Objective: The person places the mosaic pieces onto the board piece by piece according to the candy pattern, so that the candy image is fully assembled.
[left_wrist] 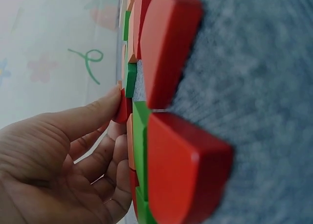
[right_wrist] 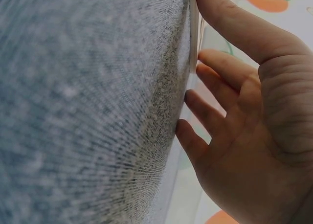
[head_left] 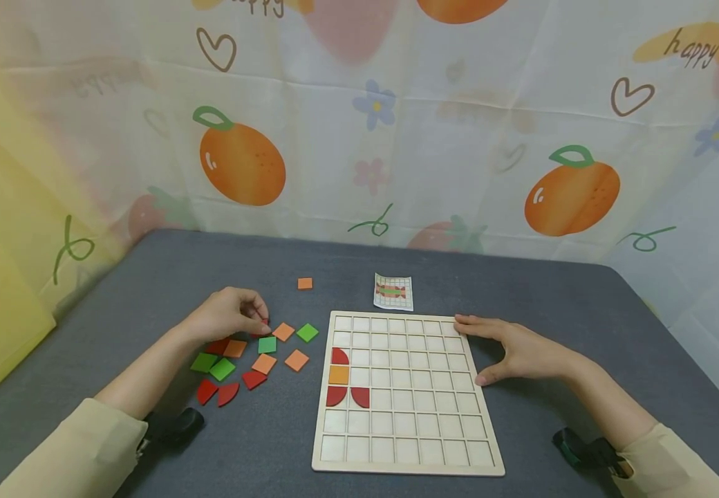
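Left grip (head_left: 229, 315), in the head view, is drawn to a pinch on a small red piece (head_left: 264, 327), among loose pieces left of a pale gridded board (head_left: 409, 472). Right grip (head_left: 511, 349) is spread, its fingertips at the board's far right corner and its thumb at the right edge, pinching nothing. Five orange squares (head_left: 297, 360), four green squares (head_left: 307, 333) and four other red pieces (head_left: 228, 394) lie loose on the bench (head_left: 241, 456); the left hand partly covers one red. Set in the seven-by-seven cells are three red quarter-rounds (head_left: 336, 396) and one yellow-orange square (head_left: 338, 375). Just beyond lies a card (head_left: 393, 293), its print too small to read fully. A fruit-print cloth (head_left: 310, 145) hangs behind; both sleeves (head_left: 76, 453) are cut off.

Left wrist view: two red pieces loom in front; green and orange ones beyond overlap edge-on, uncountable.

Right wrist view: blurred bench fills the left; the board is a thin strip.
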### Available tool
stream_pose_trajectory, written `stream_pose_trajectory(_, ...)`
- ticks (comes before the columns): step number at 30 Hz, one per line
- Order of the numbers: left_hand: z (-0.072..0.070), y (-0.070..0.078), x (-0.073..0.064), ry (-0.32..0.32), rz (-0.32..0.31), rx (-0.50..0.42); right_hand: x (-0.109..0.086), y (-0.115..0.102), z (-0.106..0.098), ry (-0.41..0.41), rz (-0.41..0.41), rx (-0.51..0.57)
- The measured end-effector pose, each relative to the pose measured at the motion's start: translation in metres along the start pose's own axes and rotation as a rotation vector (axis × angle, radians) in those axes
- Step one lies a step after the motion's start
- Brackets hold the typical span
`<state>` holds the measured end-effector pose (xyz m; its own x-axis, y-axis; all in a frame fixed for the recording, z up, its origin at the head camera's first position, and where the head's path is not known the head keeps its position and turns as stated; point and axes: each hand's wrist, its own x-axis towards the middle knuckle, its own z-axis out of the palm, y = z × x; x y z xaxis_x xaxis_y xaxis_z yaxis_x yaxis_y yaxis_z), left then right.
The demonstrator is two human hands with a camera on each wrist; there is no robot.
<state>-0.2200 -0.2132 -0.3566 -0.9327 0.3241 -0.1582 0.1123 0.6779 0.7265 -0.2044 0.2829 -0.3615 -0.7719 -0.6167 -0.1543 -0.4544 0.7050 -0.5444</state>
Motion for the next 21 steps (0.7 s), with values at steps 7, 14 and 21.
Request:
stream_pose_trajectory(7,0.0,0.004,-0.001,0.001,-0.016,-0.03,-0.001,-0.001,0.0,0.0,0.0,-0.003)
stream_pose_trajectory(14,0.003,0.005,0.001,0.079,0.026,-0.014,0.0,0.0,-0.001,-0.001,-0.007,0.003)
stream_pose_trajectory(21,0.013,0.019,0.001,0.125,0.068,-0.035,0.0,0.0,0.0,0.002,-0.01,0.0)
